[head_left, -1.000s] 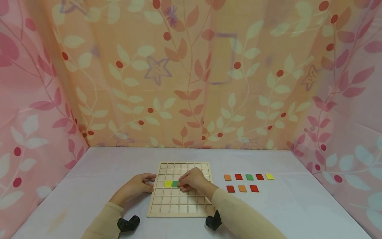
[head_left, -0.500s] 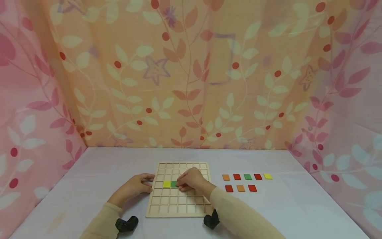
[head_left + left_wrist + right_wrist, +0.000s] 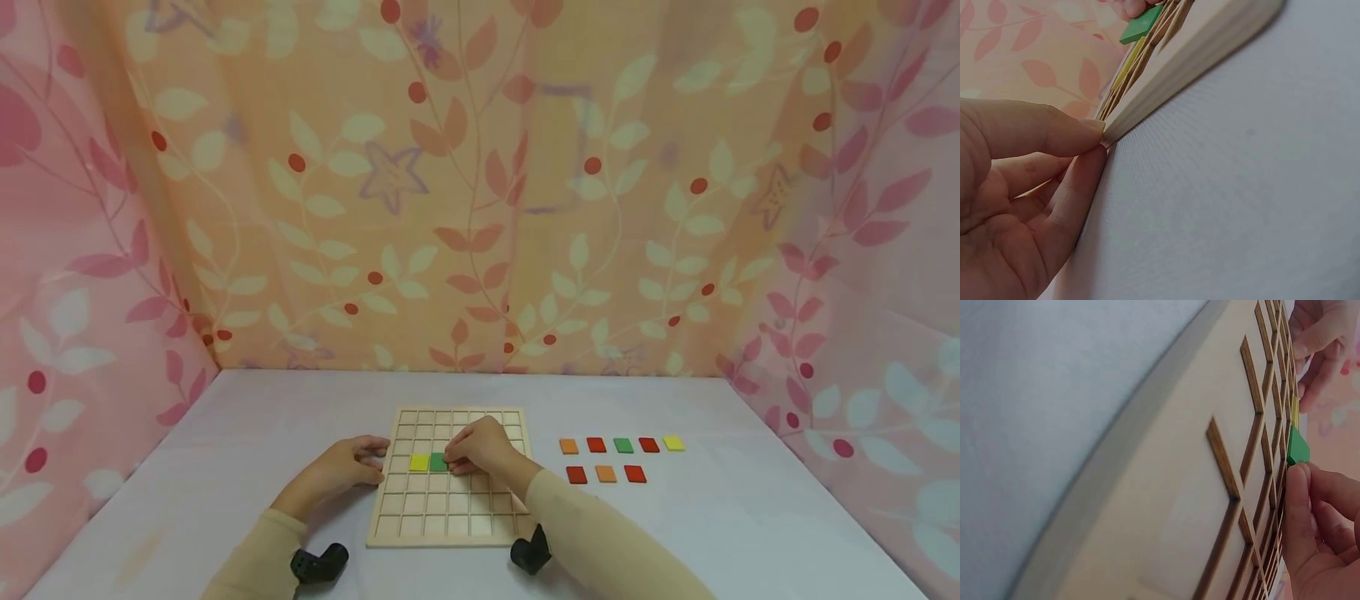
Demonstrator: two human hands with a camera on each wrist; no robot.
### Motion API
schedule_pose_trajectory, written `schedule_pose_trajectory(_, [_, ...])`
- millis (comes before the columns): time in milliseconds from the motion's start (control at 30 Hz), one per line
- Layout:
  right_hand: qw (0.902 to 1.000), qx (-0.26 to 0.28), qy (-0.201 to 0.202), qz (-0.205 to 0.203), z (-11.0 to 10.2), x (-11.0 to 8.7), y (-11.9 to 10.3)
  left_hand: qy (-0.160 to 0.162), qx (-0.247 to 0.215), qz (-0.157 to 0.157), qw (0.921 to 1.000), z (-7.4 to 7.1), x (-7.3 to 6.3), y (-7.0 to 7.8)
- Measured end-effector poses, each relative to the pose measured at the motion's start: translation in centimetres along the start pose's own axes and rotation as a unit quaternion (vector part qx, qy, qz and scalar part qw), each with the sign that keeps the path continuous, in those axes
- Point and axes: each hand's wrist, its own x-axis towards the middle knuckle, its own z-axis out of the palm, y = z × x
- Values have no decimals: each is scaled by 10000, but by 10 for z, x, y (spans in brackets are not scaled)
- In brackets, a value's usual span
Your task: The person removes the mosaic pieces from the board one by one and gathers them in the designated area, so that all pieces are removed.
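A pale wooden grid board (image 3: 415, 527) lies on the table. My left hand (image 3: 341, 467) rests at its left side; in the left wrist view, thumb and finger (image 3: 1088, 181) touch the board's edge. My right hand (image 3: 483, 446) is over the middle and pinches the right side of a green square tile (image 3: 438, 462) between thumb and fingers. In the right wrist view this green tile (image 3: 1298, 447) is tilted and sticks up above the grid bars. Directly left of it, a yellow tile (image 3: 419, 462) lies in a grid cell.
Two rows of square tiles lie right of the board. The back row has an orange tile (image 3: 569, 447), red tiles, a green tile (image 3: 623, 446) and a yellow tile (image 3: 674, 443). The front row has two red tiles and an orange tile (image 3: 606, 474). A patterned curtain (image 3: 480, 250) stands behind.
The head view has shifted slightly. Both hands stay nearly where they were, with the green tile still pinched in my right hand beside the yellow tile.
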Motion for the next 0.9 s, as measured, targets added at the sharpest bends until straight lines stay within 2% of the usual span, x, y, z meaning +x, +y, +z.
schedule_pose_trajectory(200, [10000,-6,-63,5,1,0,0,17,-82,-77,9999,0,-2,-1])
schedule_pose_trajectory(300, [9999,36,-95,34,1,0,-2,-50,-27,0,10000,-1,-3,0])
schedule_pose_trajectory(533, [9991,222,-219,298,3,-2,-4,-10,41,-48,10000,-4,-6,1])
schedule_pose_trajectory(733, [9993,227,-112,288,1,-3,-3,-102,44,50,9999,-2,-5,3])
schedule_pose_trajectory(900, [9991,217,-68,362,-2,-4,-4,-37,81,-9,10000,-1,-4,4])
